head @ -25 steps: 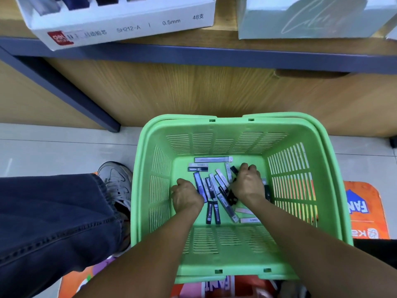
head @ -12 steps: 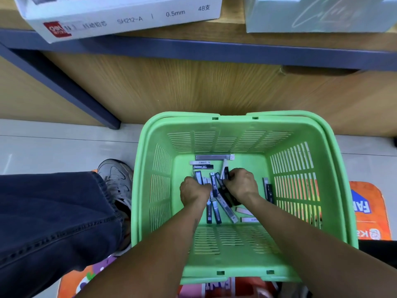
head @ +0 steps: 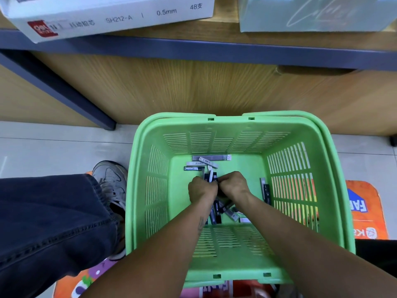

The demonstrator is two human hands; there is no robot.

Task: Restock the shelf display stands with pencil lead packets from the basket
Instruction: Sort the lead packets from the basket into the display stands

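A green slatted basket (head: 150, 190) stands on the floor below the shelf. Several slim pencil lead packets (head: 211, 157) lie scattered on its bottom, black, grey and white. Both my hands are down inside it, knuckles together. My left hand (head: 202, 189) and my right hand (head: 234, 186) grip a bunch of packets (head: 210, 176) between them, whose ends stick up past my fingers. Two more packets (head: 266, 190) lie by the right wall. A white display box (head: 111, 18) marked 0.5mm sits on the shelf at top left.
A pale blue-green box (head: 318, 14) stands on the shelf at top right. The shelf's blue edge (head: 236, 50) runs above the basket. My jeans leg (head: 49, 222) and grey shoe (head: 111, 177) are left of the basket. An orange mat (head: 363, 203) lies underneath.
My two hands have come together in the middle of the basket, gathering loose packets into one bunch. Fewer packets lie spread on the bottom than before.
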